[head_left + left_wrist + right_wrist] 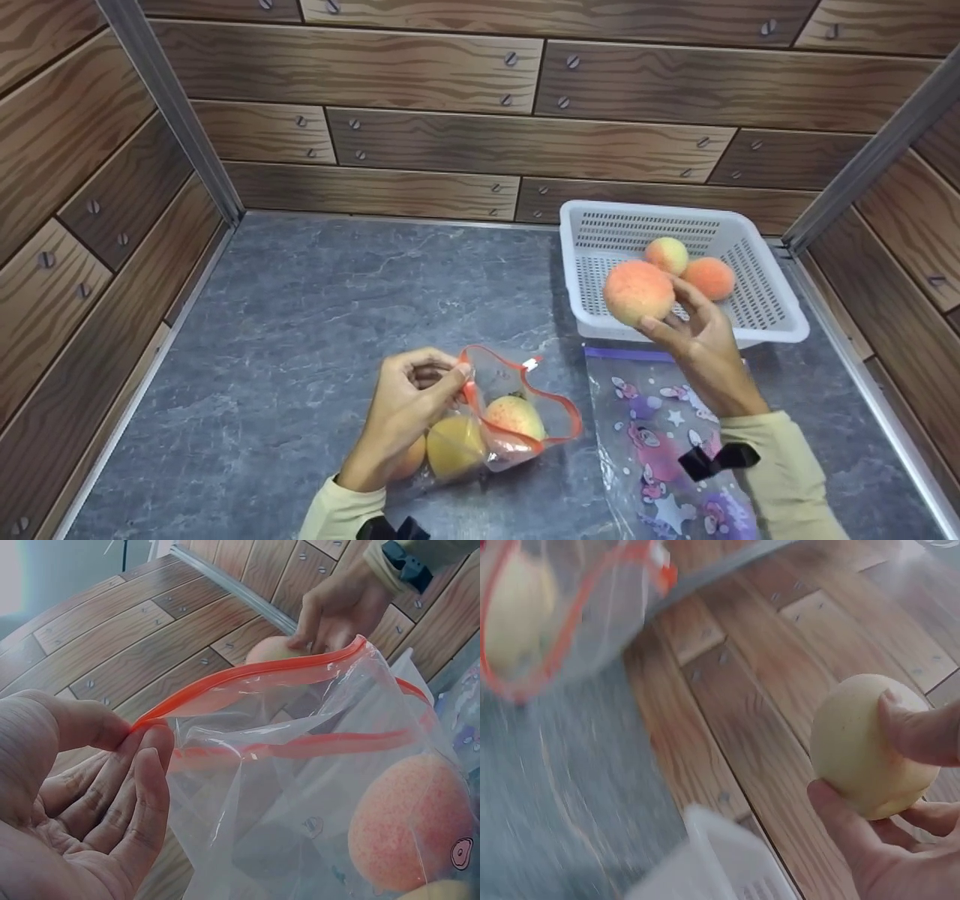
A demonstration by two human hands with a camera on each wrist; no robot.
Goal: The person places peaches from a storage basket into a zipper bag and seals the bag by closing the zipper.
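- My left hand (411, 405) pinches the red zip edge of the clear bag (501, 420), thumb + forefinger, holding its mouth open; near centre of the grey table (315, 315).
- Bag holds 3 peaches (514, 417); the wrist view shows a small printed mark low on the bag, too small to read.
- My right hand (694, 334) grips a peach (638, 292) w/ thumb + fingertips, lifted over the near-left edge of the white basket (757, 315), far right.
- 2 more peaches (709, 277) sit in the basket, behind the held one.
- Printed zip bag (660, 442) w/ cartoon figures + stars lies flat under my right forearm, just right of the clear bag; no readable text.
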